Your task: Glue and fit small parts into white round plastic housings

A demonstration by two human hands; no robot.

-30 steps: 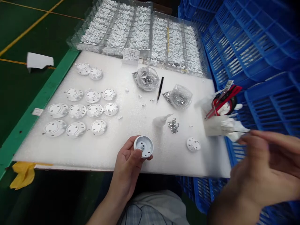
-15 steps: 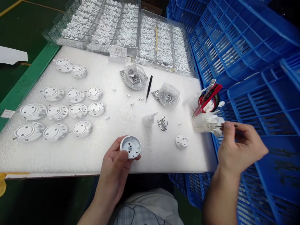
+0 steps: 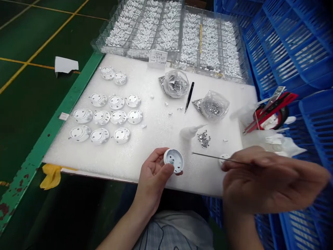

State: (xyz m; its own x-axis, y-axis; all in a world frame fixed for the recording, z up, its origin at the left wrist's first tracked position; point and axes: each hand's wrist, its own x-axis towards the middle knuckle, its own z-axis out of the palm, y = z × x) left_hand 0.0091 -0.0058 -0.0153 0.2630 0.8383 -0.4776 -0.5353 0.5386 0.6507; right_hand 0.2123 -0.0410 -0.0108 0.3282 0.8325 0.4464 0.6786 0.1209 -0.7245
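My left hand point(image 3: 156, 173) is closed round a round white plastic cup-shaped part point(image 3: 178, 160), its hollow side with small holes facing up. My right hand point(image 3: 267, 177) pinches a thin dark metal rod point(image 3: 210, 156), its tip pointing left toward the white part but apart from it. Beneath the right hand, another small white round part point(image 3: 224, 159) is partly hidden. A white squeeze bottle with a nozzle point(image 3: 189, 132) stands beyond the left hand, beside a small heap of shiny metal bits point(image 3: 204, 139).
Several white round parts point(image 3: 101, 117) stand in rows at left. Tweezers point(image 3: 189, 97) lie between two plastic bags of metal bits point(image 3: 177, 83). Clear trays of white pieces point(image 3: 145, 31) line the back. Blue crates point(image 3: 291, 45) and a holder with red-handled tools point(image 3: 273, 111) are at right.
My right hand has moved from the tool holder toward the left hand, bringing the thin rod over the table. The left hand still holds the white part. The view has shifted left.
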